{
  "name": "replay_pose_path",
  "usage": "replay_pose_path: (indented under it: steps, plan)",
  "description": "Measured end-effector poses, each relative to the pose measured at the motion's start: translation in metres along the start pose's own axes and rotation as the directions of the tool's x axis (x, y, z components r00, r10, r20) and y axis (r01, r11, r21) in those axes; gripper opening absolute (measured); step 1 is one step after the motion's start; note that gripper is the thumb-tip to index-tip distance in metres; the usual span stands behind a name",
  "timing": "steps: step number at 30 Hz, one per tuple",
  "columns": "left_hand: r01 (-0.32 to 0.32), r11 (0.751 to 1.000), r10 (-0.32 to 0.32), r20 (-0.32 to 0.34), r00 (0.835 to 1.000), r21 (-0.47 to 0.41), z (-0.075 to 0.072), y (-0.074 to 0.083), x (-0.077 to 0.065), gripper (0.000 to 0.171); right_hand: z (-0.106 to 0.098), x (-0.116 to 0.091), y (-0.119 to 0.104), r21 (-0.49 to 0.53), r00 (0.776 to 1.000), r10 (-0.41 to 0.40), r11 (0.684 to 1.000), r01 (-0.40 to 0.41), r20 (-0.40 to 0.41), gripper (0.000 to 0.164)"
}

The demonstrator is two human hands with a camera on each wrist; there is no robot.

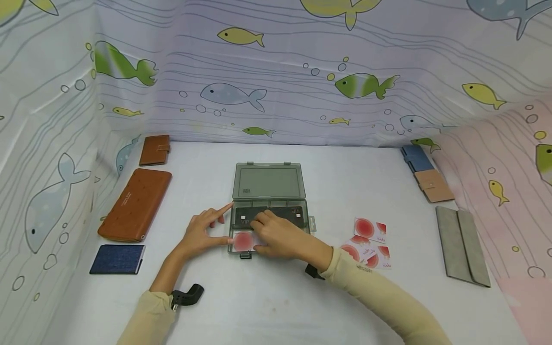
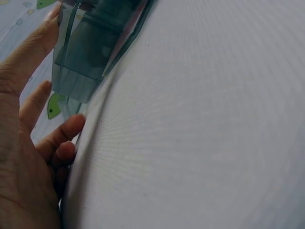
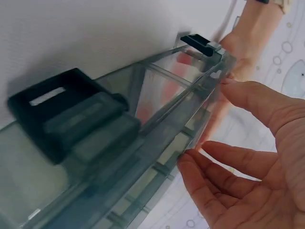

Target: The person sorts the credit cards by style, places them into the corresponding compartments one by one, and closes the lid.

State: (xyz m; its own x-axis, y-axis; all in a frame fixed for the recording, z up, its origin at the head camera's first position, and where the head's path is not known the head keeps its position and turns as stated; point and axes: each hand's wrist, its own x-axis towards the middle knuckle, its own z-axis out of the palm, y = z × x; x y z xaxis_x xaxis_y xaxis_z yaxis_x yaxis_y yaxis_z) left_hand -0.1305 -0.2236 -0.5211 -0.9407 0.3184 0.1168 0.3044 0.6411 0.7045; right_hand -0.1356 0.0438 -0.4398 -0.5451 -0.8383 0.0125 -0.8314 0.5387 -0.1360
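Observation:
A translucent grey-green plastic case (image 1: 269, 179) lies with its lid folded back on the white table. A black VIP card (image 1: 271, 211) sits in its rear compartment, and a white card with a red circle (image 1: 243, 241) in its front left. My left hand (image 1: 202, 235) touches the case's left wall with thumb and index finger, the other fingers spread behind. Over the front compartments reaches my right hand (image 1: 280, 235); its thumb is beside the red card. In the right wrist view, its thumb and curved fingers stand apart with nothing visible between them.
Loose red-and-white cards (image 1: 366, 244) lie right of the case. At left are a small brown wallet (image 1: 154, 150), a long brown wallet (image 1: 135, 203) and a dark blue notebook (image 1: 117, 259). A blue-and-tan wallet (image 1: 433, 184) and a grey wallet (image 1: 461, 247) line the right side.

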Motion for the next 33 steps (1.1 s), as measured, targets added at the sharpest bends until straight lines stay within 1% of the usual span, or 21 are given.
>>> replay_pose_path:
  steps: [4,9,12,15,18,21,23,25,28,33]
  plan:
    - [0.0,1.0,0.0,-0.002,1.0,0.009,0.0,0.0,0.0,0.092,-0.001,-0.014,0.009,0.057,0.996,0.012,0.998,-0.007,-0.085,0.047]
    - [0.003,1.0,-0.003,-0.004,1.0,0.019,0.0,-0.001,-0.001,0.092,-0.006,-0.042,0.029,0.096,0.979,0.043,0.995,-0.024,-0.199,0.042]
    - [0.007,1.0,-0.007,-0.003,1.0,0.024,0.0,-0.002,-0.001,0.092,-0.006,-0.064,0.047,0.123,0.964,0.088,0.991,-0.059,-0.25,0.043]
    - [0.011,1.0,-0.011,-0.001,1.0,0.024,0.0,-0.002,-0.001,0.092,-0.003,-0.088,0.065,0.157,0.948,0.153,0.981,-0.112,-0.279,0.045]
    - [0.016,1.0,-0.016,0.005,1.0,0.023,0.001,-0.002,0.0,0.092,0.0,-0.114,0.082,0.208,0.934,0.249,0.958,-0.198,-0.255,0.049]
    - [0.021,1.0,-0.021,0.012,1.0,0.018,0.001,-0.002,0.0,0.092,0.004,-0.142,0.097,0.248,0.919,0.345,0.923,-0.294,-0.193,0.053]
    - [0.022,1.0,-0.022,0.014,1.0,0.013,0.002,-0.001,0.001,0.092,0.007,-0.159,0.106,0.254,0.909,0.384,0.906,-0.338,-0.161,0.055]
    - [0.021,1.0,-0.022,0.013,1.0,0.009,0.002,0.0,0.001,0.092,0.01,-0.175,0.114,0.253,0.903,0.407,0.896,-0.365,-0.139,0.056]
    - [0.021,1.0,-0.021,0.012,1.0,0.008,0.001,0.001,0.001,0.092,0.015,-0.195,0.123,0.236,0.897,0.425,0.89,-0.39,-0.123,0.056]
    - [0.02,1.0,-0.02,0.015,1.0,0.008,0.001,0.001,0.002,0.092,0.019,-0.22,0.134,0.244,0.891,0.442,0.88,-0.408,-0.107,0.055]
